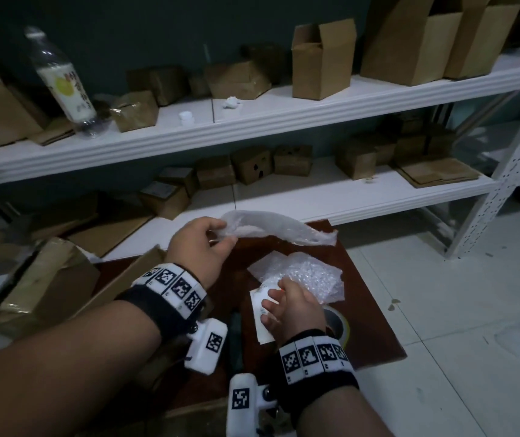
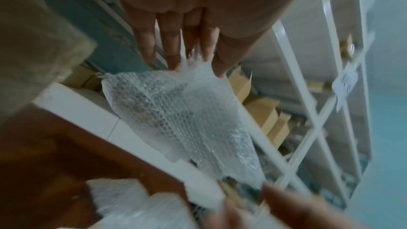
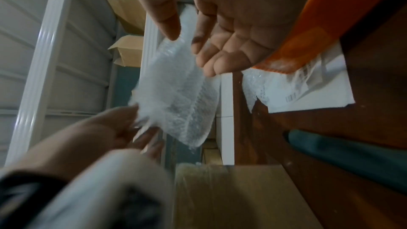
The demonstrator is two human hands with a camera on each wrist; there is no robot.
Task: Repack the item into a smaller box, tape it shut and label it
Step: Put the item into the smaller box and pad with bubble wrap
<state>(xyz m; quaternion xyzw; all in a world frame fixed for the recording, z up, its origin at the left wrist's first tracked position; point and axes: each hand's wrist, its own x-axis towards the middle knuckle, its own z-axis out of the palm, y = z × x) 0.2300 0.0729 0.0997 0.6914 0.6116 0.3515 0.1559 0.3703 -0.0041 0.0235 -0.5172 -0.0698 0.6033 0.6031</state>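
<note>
My left hand [image 1: 222, 236] is raised over the brown board [image 1: 366, 310] and pinches one end of a strip of bubble wrap [image 1: 284, 230], which trails off to the right. The left wrist view shows my left hand [image 2: 196, 63] gripping the strip [image 2: 182, 119] at its top edge. Lower down, my right hand [image 1: 271, 305] hovers with spread fingers over a crumpled bubble wrap pile [image 1: 309, 275] and a white printed label sheet [image 1: 260, 323]. My right hand [image 3: 189, 51] holds nothing. An opened cardboard box [image 1: 47, 279] leans at the left.
A roll of tape [image 1: 339, 323] lies partly under my right wrist. A dark green object [image 1: 236, 329] lies between my wrists. White shelves [image 1: 252, 127] behind carry several small cardboard boxes and a plastic bottle [image 1: 63, 80]. Pale floor tiles [image 1: 441, 294] lie to the right.
</note>
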